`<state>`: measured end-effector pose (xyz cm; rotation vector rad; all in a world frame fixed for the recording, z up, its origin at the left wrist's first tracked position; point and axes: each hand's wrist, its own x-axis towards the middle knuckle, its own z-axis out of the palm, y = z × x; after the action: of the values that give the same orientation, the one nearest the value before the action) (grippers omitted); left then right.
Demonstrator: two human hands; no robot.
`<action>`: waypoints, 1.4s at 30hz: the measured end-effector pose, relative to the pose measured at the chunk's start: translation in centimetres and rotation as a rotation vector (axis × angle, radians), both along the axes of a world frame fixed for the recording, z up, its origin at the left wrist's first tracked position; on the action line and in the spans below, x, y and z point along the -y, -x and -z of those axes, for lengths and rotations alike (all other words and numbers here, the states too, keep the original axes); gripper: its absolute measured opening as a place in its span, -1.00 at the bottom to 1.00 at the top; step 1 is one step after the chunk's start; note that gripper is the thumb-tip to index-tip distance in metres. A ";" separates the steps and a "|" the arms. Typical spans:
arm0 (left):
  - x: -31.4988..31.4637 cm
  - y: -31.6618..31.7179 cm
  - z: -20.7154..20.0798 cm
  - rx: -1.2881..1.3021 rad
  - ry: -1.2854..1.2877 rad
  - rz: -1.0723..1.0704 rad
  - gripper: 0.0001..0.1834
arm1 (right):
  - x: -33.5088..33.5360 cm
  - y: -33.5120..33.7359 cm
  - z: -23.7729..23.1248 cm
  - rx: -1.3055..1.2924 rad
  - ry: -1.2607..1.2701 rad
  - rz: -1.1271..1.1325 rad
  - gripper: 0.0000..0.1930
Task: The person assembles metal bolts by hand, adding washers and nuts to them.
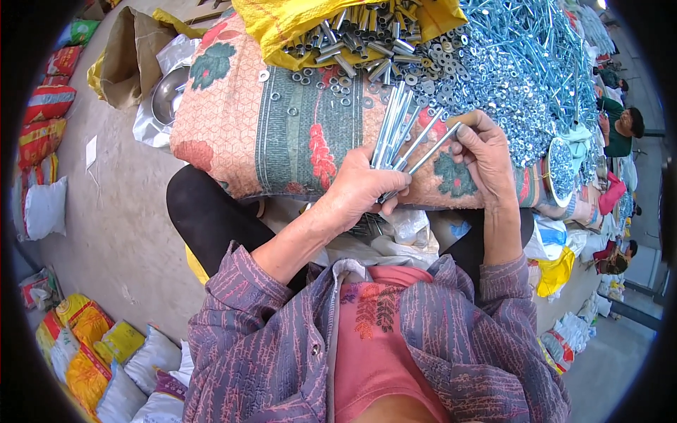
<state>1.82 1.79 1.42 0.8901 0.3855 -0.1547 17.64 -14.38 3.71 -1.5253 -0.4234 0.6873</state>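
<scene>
My left hand (356,183) is closed round a bundle of long, shiny metal bolts (395,130), which stick up and fan out over the front of the patterned cloth (289,151). One thin bolt (434,149) leans out from the bundle to the right. At its upper end are the thumb and fingers of my right hand (486,151), pinched together on it. Just beyond my hands lie loose washers (444,67) and a heap of small nuts (508,106). My left fingers hide the lower ends of the bundle.
Short metal tubes (345,63) spill from a yellow sack (282,35) at the back. Many long bolts (529,35) are heaped at the back right, near a round tray of small parts (560,173). A metal bowl (166,99) sits left. Filled sacks (88,324) line the floor; people sit far right.
</scene>
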 end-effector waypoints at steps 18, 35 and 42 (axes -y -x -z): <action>-0.1 -0.1 0.3 -0.007 -0.031 0.090 -0.83 | 0.5 4.4 -0.3 0.451 -0.048 0.277 -0.85; -0.2 0.1 0.0 0.054 0.099 0.025 -0.81 | 3.8 -4.5 2.6 1.377 0.749 0.270 -0.85; -0.4 0.1 0.2 0.055 0.074 0.032 -0.81 | 4.2 -3.3 0.7 1.062 0.576 0.297 -0.91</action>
<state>1.77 2.16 1.26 0.8258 0.3129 -0.1730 20.89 -18.56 3.05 -2.3861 -0.7967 -0.3410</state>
